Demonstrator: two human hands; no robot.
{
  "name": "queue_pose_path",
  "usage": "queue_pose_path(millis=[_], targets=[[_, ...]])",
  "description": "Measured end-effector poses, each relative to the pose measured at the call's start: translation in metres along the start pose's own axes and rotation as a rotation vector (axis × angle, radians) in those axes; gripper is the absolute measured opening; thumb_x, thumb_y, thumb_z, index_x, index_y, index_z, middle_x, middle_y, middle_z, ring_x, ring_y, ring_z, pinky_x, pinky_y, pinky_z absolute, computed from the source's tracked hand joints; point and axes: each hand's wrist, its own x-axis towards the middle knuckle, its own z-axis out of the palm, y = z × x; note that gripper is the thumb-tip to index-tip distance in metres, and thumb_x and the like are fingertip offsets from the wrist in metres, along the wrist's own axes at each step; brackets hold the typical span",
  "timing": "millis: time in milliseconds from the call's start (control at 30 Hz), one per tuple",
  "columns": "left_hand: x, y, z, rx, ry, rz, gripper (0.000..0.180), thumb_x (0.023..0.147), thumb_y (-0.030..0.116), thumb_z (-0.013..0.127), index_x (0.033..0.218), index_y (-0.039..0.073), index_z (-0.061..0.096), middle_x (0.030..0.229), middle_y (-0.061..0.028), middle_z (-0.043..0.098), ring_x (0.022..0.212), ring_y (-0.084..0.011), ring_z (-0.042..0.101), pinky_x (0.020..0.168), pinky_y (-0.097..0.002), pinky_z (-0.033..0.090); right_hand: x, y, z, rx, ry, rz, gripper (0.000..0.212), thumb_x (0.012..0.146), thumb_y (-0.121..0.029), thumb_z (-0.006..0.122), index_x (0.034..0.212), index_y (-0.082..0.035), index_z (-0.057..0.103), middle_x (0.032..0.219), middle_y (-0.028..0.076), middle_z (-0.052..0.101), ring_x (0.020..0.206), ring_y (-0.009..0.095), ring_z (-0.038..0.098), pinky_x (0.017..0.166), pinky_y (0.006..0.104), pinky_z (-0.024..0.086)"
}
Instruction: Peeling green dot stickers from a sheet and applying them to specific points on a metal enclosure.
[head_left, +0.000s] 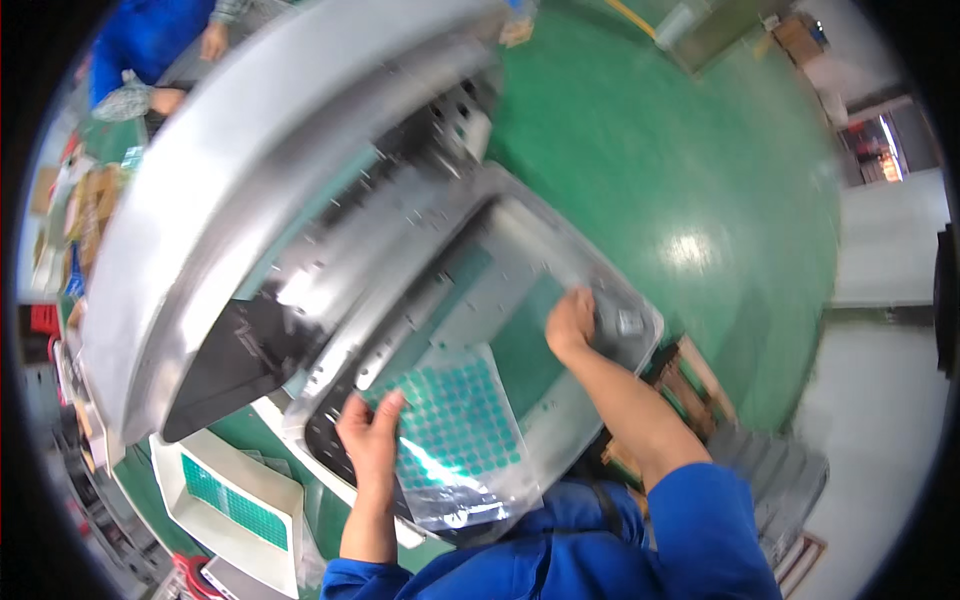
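My left hand (pixel 369 438) pinches the upper left edge of a clear plastic sheet covered in rows of round green stickers (pixel 462 415). The sheet hangs over the near side of a large grey metal housing (pixel 625 275) with a rounded rectangular rim. Inside that rim, over toward the right, my right hand (pixel 572 322) is closed, fingers curled against the panel. Whatever its fingertips hold, if anything, is hidden. Small holes and studs dot the metal inside the housing.
A big curved metal cover (pixel 215 150) rises on the left. Below it stands a white bin (pixel 185 500) with another green dotted sheet (pixel 235 503). A co-worker's hand (pixel 215 40) shows at top left. Dark ribbed stacked pieces (pixel 765 470) and wooden pallet slats (pixel 700 385) lie right.
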Motion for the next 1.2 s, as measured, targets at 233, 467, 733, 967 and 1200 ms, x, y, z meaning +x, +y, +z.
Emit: queue_pose_path(millis=[233, 467, 733, 967, 1200], targets=[[-0.046, 0.024, -0.023, -0.258, 0.086, 0.066, 0.011, 0.076, 0.010, 0.064, 0.080, 0.002, 0.058, 0.069, 0.0011, 0.058, 0.060, -0.0032, 0.049, 0.054, -0.0168, 0.037, -0.021, -0.012, -0.035, -0.529, -0.186, -0.248, 0.040, 0.078, -0.014, 0.048, 0.112, 0.008, 0.044, 0.117, 0.017, 0.035, 0.108, 0.029, 0.038, 0.092, 0.0319, 0.033], [-0.113, 0.005, -0.070, -0.397, 0.409, 0.231, 0.007, 0.075, 0.004, 0.062, 0.079, 0.001, 0.057, 0.073, -0.0009, 0.058, 0.064, -0.0055, 0.051, 0.058, -0.0194, 0.041, -0.088, -0.014, -0.116, -0.377, -0.659, -1.024, 0.050, 0.081, -0.044, 0.045, 0.109, -0.003, 0.049, 0.108, 0.019, 0.049, 0.098, 0.036, 0.049, 0.081, 0.0455, 0.041], [-0.162, -0.066, -0.102, -0.448, 0.714, 0.373, 0.008, 0.080, 0.009, 0.057, 0.083, 0.001, 0.056, 0.078, 0.0003, 0.056, 0.067, -0.0059, 0.047, 0.062, -0.0189, 0.038, -0.128, 0.032, -0.164, -0.486, -0.795, -1.529, 0.045, 0.080, -0.051, 0.044, 0.079, -0.009, 0.059, 0.074, 0.012, 0.059, 0.074, 0.032, 0.057, 0.061, 0.0414, 0.045], [-0.227, -0.066, -0.112, -0.697, 1.025, 0.412, 0.022, 0.084, 0.021, 0.052, 0.096, 0.003, 0.052, 0.089, -0.0063, 0.057, 0.076, -0.0156, 0.056, 0.070, -0.0265, 0.046, -0.162, -0.099, -0.287, -0.237, -0.809, -1.706, 0.039, 0.082, -0.043, 0.046, 0.070, -0.007, 0.056, 0.065, 0.017, 0.057, 0.063, 0.035, 0.057, 0.057, 0.0454, 0.045], [-0.127, -0.021, -0.058, -0.813, 0.821, 0.339, 0.026, 0.084, 0.025, 0.052, 0.098, 0.003, 0.052, 0.091, -0.0069, 0.057, 0.078, -0.0170, 0.056, 0.070, -0.0280, 0.046, -0.082, -0.210, -0.310, -0.222, -0.887, -1.801, 0.036, 0.082, -0.035, 0.049, 0.097, -0.003, 0.057, 0.091, 0.015, 0.060, 0.085, 0.028, 0.056, 0.074, 0.0338, 0.043]])
